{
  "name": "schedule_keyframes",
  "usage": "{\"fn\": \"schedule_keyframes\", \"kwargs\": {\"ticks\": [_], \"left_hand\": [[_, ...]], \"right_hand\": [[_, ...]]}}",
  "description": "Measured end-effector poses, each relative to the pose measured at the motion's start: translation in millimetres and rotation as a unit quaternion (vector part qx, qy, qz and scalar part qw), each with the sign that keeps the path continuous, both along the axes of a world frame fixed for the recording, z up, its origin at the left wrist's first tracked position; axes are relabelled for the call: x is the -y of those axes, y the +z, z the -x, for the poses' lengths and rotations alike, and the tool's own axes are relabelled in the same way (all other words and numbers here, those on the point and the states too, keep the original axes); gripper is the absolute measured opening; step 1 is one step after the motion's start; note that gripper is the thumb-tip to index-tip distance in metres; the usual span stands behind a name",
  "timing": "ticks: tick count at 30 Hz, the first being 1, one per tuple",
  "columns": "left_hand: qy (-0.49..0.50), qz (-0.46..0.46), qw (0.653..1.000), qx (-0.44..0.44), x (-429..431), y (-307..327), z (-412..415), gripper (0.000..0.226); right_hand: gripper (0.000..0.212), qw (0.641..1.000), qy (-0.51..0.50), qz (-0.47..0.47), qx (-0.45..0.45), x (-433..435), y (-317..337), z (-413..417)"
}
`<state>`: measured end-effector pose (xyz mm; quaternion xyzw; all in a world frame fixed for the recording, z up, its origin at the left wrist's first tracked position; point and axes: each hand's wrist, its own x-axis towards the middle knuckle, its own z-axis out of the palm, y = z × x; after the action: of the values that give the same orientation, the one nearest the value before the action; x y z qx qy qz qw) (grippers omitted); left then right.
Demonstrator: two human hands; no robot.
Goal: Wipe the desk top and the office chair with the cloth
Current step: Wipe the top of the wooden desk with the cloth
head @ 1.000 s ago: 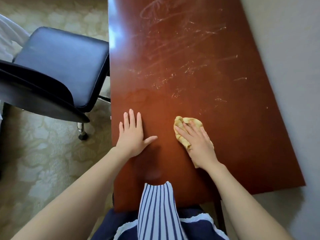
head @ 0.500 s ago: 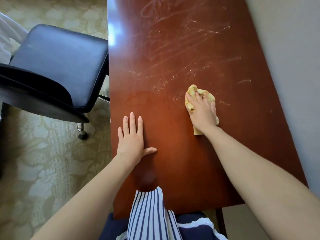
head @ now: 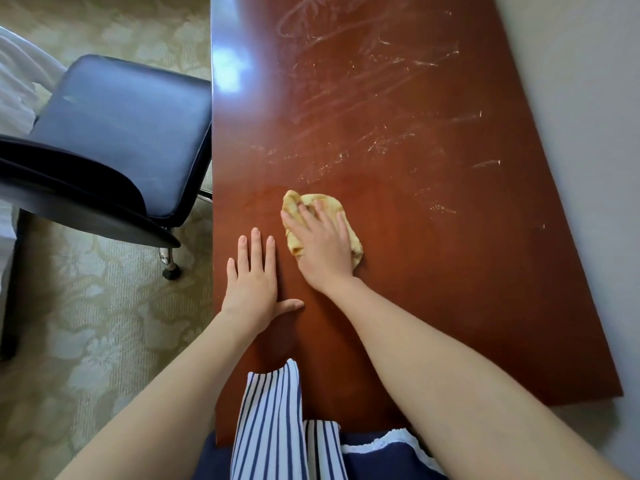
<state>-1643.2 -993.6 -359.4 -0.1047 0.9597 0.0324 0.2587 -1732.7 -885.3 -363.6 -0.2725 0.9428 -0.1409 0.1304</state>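
Grip: left hand [head: 254, 285] lies flat on the desk [head: 433, 289], fingers straight, thumb out, holding nothing. Right hand [head: 323, 247], just beside it, presses the cloth [head: 327, 201] down with palm and spread fingers; we see no finger curled round it. The cloth sits bunched on the near-middle of the desk, mostly under that hand.

Left to right:

- Chair [head: 121, 133]: on the carpet [head: 104, 323], seat close against the desk's left edge, neither hand on it (its turn comes after the desk, we judge).
- Left hand: we read it as a brace. It is best kept planted near the left edge, out of the cloth's path.
- Ring mark [head: 259, 199]: faint, just left of the cloth. It is worth one pass before we move on.
- Cloth: the surface around the hands looks glossy and clean. We would flatten the wad for more contact and turn it to a fresh face once soiled.
- Streaks [head: 388, 145]: pale, scattered over the far half and toward the right edge. The desk is partly done, by our estimate. The next strokes should run forward and right in overlapping lanes, under even pressure.
- Wall [head: 588, 133]: close along the desk's right side. There we would pull strokes inward, so dust is gathered rather than pushed off the edge.
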Motion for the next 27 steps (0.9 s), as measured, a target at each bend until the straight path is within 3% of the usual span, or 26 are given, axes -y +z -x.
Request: {"fn": "schedule_keyframes", "kwargs": {"ticks": [7,14,19,23,27], "left_hand": [[0.032,-0.073,0.996,-0.035,7.9,-4.0,-4.8,0.116],[0.106,-0.055,0.988,-0.095,-23.5,3.9,4.6,0.099],[0.064,-0.074,0.992,-0.084,-59.8,4.0,24.8,0.095],[0.055,-0.096,0.988,-0.104,-80.7,5.2,47.1,0.099],[0.033,-0.095,0.994,-0.051,-92.6,3.4,55.6,0.104]], "right_hand": [[0.067,0.998,0.052,0.032,-0.002,-66.4,0.7,-36.4],[0.068,0.997,-0.071,0.024,-0.023,-144.4,-1.7,-37.4],[0.078,0.987,-0.157,-0.007,-0.033,-191.2,-2.6,-5.1],[0.073,0.975,-0.216,-0.024,-0.038,-215.6,-2.8,33.6],[0.066,0.967,-0.249,-0.039,-0.032,-210.2,-1.5,73.0]]}}
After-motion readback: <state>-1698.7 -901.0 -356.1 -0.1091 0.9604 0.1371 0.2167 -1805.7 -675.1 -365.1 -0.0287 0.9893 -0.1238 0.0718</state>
